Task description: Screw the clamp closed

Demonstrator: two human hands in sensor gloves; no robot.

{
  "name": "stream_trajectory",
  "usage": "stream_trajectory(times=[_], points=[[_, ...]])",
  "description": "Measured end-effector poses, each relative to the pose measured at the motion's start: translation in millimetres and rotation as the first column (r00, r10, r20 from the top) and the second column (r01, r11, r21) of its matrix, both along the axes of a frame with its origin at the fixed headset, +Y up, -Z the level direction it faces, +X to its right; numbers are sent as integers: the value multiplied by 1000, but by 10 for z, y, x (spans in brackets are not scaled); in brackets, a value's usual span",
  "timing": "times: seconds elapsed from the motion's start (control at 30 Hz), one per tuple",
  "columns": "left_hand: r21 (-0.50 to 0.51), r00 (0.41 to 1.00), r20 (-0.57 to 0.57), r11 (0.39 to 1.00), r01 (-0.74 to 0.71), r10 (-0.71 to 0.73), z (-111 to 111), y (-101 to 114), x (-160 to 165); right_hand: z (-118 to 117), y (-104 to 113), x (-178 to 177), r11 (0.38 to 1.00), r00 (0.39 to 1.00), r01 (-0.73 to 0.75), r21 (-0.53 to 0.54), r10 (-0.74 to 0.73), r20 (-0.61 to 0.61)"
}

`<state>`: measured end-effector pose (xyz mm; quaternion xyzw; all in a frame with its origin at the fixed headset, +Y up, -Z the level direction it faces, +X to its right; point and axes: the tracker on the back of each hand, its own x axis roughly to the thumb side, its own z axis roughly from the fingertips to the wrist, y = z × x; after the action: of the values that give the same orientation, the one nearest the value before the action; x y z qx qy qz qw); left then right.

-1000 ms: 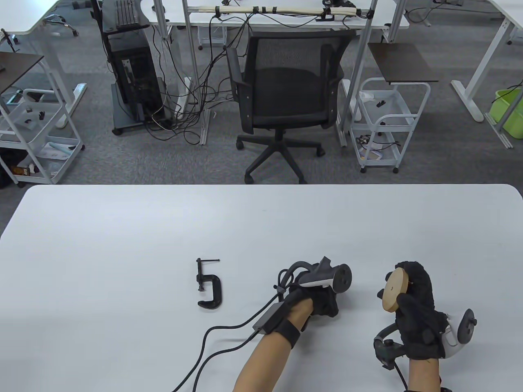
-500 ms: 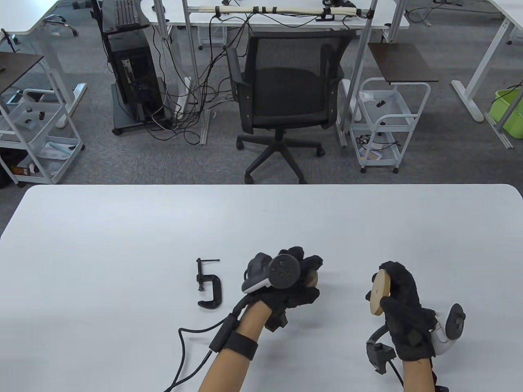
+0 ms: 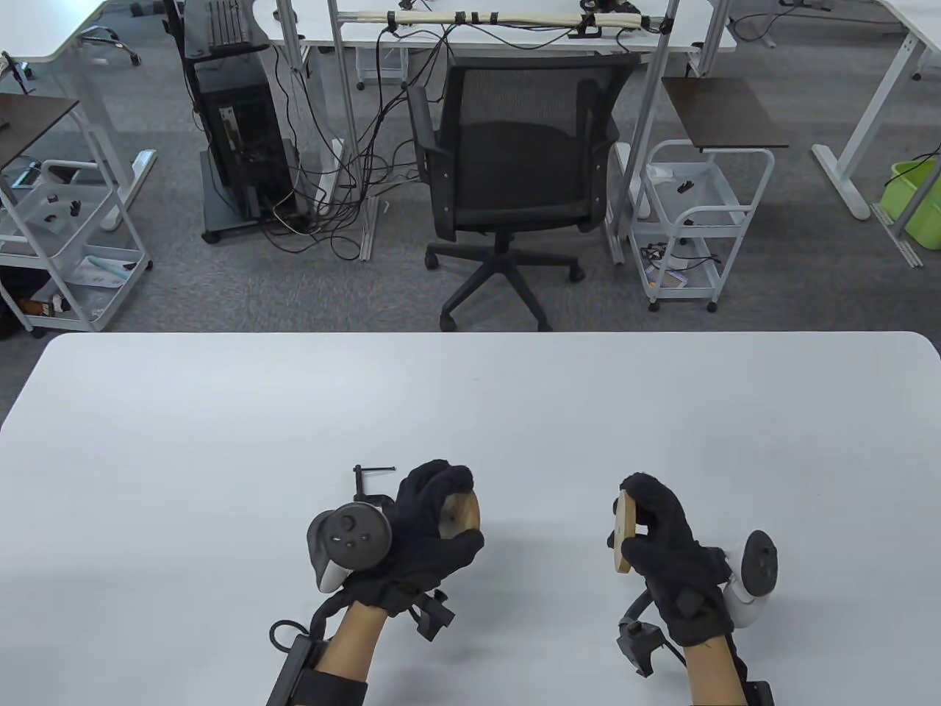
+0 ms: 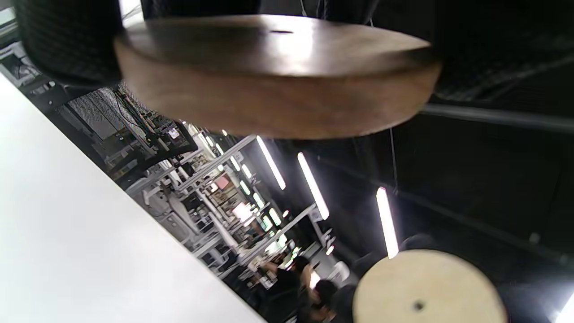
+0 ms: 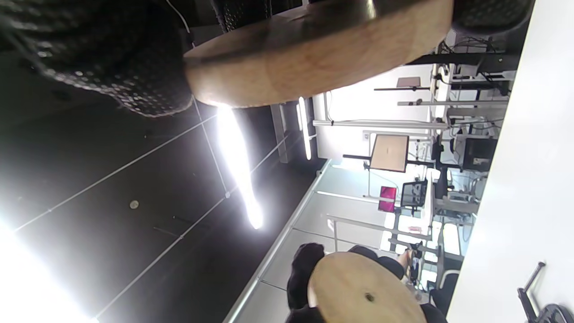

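I'm seeing the black C-clamp (image 3: 365, 482) lying on the white table (image 3: 220, 412), partly hidden behind my left hand (image 3: 426, 526), which is gripping a wooden disc (image 3: 459, 512), my right hand (image 3: 662, 540) gripping a second wooden disc (image 3: 623, 533) edge-on, well apart from the clamp

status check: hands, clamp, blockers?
Left hand holds a round wooden disc; right hand holds another wooden disc. Black metal C-clamp lies untouched on the white table, partly hidden behind left hand.
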<state>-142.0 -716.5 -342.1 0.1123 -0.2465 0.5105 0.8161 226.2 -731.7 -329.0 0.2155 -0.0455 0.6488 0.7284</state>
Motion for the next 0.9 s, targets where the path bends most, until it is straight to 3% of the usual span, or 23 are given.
stream_trajectory(times=[0.33, 0.57, 0.9], points=[[-211, 932, 55, 916, -341, 359, 10, -568, -281, -246, -174, -562, 997, 998, -38, -72, 34, -57], [-230, 932, 57, 913, -337, 358, 5, -632, -413, -241, -412, -602, 989, 998, 13, -149, -23, -65], [-236, 944, 152, 938, -254, 294, 95, -620, -66, -58, -495, -923, 982, 985, -13, -188, -20, -174]])
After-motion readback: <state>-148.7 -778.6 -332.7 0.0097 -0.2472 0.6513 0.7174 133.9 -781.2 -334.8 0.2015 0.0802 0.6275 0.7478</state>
